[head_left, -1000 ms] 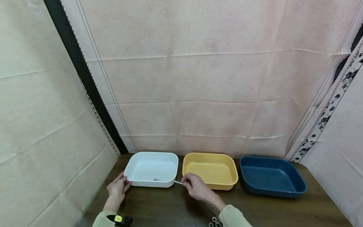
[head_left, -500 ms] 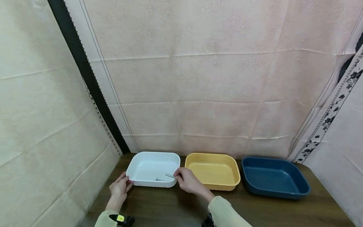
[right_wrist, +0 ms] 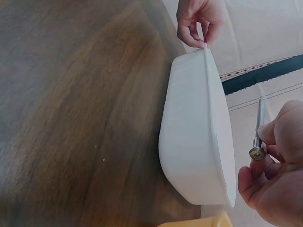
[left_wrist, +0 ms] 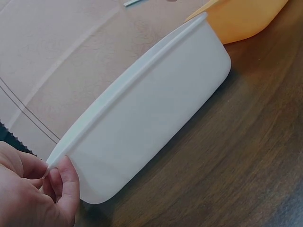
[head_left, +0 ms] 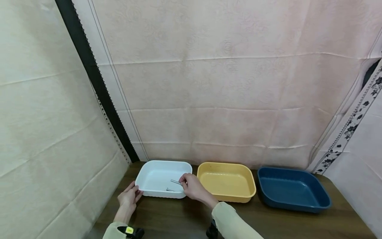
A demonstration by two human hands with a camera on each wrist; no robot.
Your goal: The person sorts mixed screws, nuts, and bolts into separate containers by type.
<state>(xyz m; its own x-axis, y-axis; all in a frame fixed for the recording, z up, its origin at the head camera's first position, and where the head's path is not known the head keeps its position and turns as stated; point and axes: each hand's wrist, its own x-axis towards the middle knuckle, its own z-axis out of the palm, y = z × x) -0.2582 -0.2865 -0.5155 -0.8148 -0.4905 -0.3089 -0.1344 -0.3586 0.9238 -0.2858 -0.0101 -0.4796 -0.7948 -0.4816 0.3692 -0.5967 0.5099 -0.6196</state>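
My left hand pinches the left front corner of the white tray between thumb and fingers. That grip shows closely in the left wrist view, fingers at the rim. Over the tray's right part, my right hand holds a silver bolt between thumb and fingers. Its round head faces the right wrist camera, and the shank points away over the tray. Small thin metal pieces lie on the tray floor near the front wall; their exact kind is too small to tell.
A yellow tray stands just right of the white one, and a dark blue tray farther right. All are on a dark wooden table. Pale cloth hangs behind and at both sides.
My right hand has moved left, carrying the bolt from beside the white tray's right wall to above its inside. My left hand keeps its grip. The head view has shifted slightly.
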